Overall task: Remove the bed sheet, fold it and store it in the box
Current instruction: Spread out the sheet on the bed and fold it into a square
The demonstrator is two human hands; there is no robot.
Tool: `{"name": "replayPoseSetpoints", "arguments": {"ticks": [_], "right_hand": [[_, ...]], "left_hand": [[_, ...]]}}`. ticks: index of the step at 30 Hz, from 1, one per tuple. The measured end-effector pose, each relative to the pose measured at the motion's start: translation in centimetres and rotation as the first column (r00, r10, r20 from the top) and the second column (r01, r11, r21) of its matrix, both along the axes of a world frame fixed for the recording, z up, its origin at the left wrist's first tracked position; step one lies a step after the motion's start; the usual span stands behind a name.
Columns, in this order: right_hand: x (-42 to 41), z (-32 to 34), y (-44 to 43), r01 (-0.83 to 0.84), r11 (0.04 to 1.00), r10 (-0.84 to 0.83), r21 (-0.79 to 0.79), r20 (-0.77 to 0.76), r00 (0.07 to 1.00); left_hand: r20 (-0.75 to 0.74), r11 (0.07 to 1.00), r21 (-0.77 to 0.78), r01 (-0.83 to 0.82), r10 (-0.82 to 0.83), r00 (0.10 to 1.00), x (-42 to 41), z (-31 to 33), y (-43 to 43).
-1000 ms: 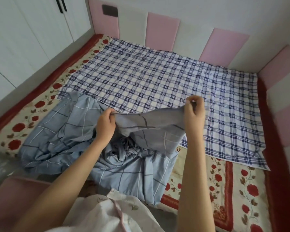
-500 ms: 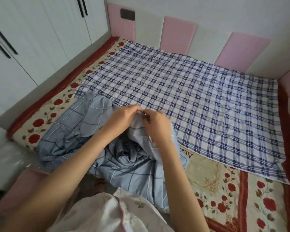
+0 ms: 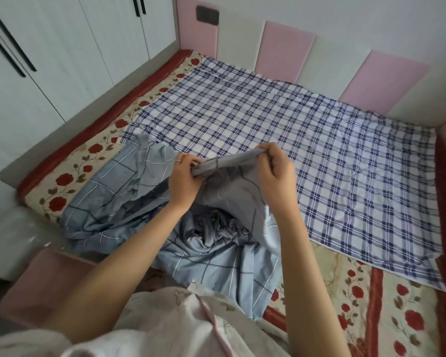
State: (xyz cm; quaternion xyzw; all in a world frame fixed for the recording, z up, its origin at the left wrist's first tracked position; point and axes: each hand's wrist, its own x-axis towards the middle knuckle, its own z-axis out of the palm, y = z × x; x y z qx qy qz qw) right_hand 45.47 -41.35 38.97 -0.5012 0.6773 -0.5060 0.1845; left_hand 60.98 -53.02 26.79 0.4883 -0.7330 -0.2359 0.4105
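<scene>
Pinching: my left hand (image 3: 184,180) and right hand (image 3: 277,173) each curl their fingers round one raised edge of the blue-grey bed sheet (image 3: 211,258), a short span stretched between them
Sheet: the rest lies crumpled under my forearms, at the bed's near left
Beneath: navy checked cloth (image 3: 294,150) spread flat over a rose-patterned cover (image 3: 358,305)
Around: pink and white wall panels (image 3: 283,47), white wardrobe (image 3: 62,60) on the left

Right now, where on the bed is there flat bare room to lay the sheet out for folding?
The plaid cloth lies flat and unoccupied up to the pink wall panels. Smaller patch: the rose-patterned mat at near right, beyond the plaid's edge. Crowded at near left, where the blue-grey sheet is bunched, gripped by left hand and right hand.
</scene>
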Motion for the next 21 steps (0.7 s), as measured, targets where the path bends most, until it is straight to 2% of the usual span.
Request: {"name": "replayPoseSetpoints", "arguments": {"ticks": [3,7,10,13,18,21], "right_hand": [[-1.4,0.8,-0.5,0.092,0.995,-0.092,-0.03,0.002,0.996],[-3.3,0.7,-2.0,0.269,0.962,-0.272,-0.048,-0.069,0.96],[-4.1,-0.6,-2.7,0.35,0.933,-0.357,-0.086,-0.081,0.931],[-4.4,-2.4,-2.4,0.387,0.919,-0.392,-0.072,-0.069,0.917],[-5.6,-3.7,-1.5,0.465,0.881,-0.47,-0.09,-0.06,0.88],[-5.6,-4.8,-1.1,0.522,0.847,-0.529,-0.097,-0.061,0.847]], "left_hand": [[0.003,0.998,0.062,-0.01,0.01,1.0,1.4,-0.5,-1.0],[0.203,0.99,0.077,0.116,-0.13,0.97,4.5,-1.7,-2.0],[0.324,0.969,-0.001,0.246,-0.232,0.917,6.1,-2.1,-1.3],[0.425,0.952,-0.114,0.284,-0.212,0.88,6.9,-3.0,0.3],[0.36,0.953,-0.212,0.214,-0.128,0.924,7.7,-3.0,1.5],[0.373,0.921,-0.26,0.289,-0.18,0.91,7.8,-4.0,2.3]]}}
